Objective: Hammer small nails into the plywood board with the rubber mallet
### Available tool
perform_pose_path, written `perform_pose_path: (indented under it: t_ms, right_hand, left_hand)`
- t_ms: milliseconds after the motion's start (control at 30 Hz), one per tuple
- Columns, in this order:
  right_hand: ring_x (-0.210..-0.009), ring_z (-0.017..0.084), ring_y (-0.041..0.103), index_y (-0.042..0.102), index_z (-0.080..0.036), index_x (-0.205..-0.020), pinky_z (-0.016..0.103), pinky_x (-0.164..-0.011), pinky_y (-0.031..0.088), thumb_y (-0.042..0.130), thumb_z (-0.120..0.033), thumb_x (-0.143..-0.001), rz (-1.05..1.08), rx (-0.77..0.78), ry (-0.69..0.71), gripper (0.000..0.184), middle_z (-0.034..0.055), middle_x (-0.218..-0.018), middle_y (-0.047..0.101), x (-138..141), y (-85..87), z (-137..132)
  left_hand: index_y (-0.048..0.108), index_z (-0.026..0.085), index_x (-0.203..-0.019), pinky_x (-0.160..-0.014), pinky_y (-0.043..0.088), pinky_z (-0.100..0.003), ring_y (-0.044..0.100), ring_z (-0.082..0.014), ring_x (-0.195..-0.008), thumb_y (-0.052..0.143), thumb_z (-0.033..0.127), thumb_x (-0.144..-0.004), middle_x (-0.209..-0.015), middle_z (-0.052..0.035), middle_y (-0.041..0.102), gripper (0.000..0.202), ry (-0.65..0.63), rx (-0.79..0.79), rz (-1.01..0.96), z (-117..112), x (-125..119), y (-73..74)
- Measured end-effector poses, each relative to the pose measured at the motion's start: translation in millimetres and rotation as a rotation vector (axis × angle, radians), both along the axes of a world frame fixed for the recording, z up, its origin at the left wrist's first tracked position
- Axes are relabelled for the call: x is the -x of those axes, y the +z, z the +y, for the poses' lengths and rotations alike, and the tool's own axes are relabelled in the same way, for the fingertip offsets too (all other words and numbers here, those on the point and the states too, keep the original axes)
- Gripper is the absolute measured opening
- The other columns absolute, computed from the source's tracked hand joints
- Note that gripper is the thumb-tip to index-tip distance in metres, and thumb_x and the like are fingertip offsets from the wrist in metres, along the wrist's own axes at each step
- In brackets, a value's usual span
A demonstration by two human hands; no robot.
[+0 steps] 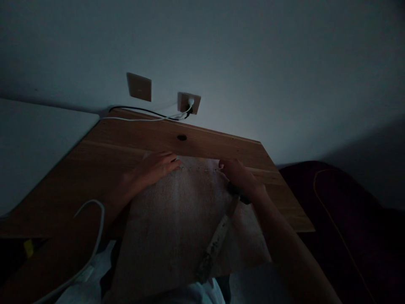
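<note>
A pale wooden board [177,219] rests partly on the wooden desk, its near end tipped toward my body. Several small shiny nail-like pieces [199,168] run in a row near its far edge. At the left end of that row is my left hand [161,165], fingers bent and drawn together at the tips. My right hand [238,174] is curled at the row's right end, with thumb and forefinger closed. Whatever either hand pinches is too small and dark to name. A worn hammer [218,238] lies slanted on the board, its dark head partly under my right wrist.
The wooden desk [95,156] meets the wall and has a round cable hole [182,137]. White and black cables lead to a wall socket [195,103]; a blank plate [139,87] is beside it. A white cable [101,219] loops by my left arm. Dark fabric [354,219] is at right.
</note>
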State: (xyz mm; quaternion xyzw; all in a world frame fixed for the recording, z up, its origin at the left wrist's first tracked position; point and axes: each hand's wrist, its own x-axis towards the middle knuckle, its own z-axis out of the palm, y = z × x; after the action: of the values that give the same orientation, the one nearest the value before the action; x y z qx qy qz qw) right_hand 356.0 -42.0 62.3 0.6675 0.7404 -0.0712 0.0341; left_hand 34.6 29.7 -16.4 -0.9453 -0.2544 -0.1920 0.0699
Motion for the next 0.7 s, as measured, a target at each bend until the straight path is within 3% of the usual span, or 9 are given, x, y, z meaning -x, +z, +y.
perform_pose_path:
  t_ms: [233,500,700]
  right_hand:
    - [-0.108,0.024,0.077,0.08,-0.015,-0.112,0.028,-0.091,0.052,0.055,-0.001,-0.096,0.009,0.022,0.031,0.033,0.0145,-0.115,0.083,-3,-2.1,1]
    - [-0.106,0.026,0.078,0.08,-0.014,-0.113,0.03,-0.092,0.053,0.054,-0.006,-0.103,0.012,-0.015,0.033,0.029,0.0154,-0.114,0.083,0,3.0,-1]
    - [-0.102,0.022,0.078,0.08,-0.019,-0.118,0.027,-0.09,0.053,0.054,-0.006,-0.102,0.015,0.024,0.118,0.033,0.0105,-0.115,0.083,12,6.9,-2]
  left_hand:
    - [0.075,0.021,-0.103,-0.077,0.053,-0.033,0.067,-0.0197,-0.081,0.049,0.029,-0.108,-0.096,-0.0069,0.071,0.027,0.027,0.116,-0.064,-7,0,2.7]
    - [0.078,0.024,-0.107,-0.082,0.056,-0.034,0.071,-0.0205,-0.088,0.052,0.026,-0.105,-0.102,-0.0057,0.075,0.026,0.014,0.199,-0.135,-7,6,1.3]
    - [0.08,0.027,-0.11,-0.083,0.056,-0.032,0.073,-0.0199,-0.091,0.056,0.029,-0.106,-0.102,-0.0041,0.077,0.025,-0.019,0.29,-0.186,0,10,-1.1]
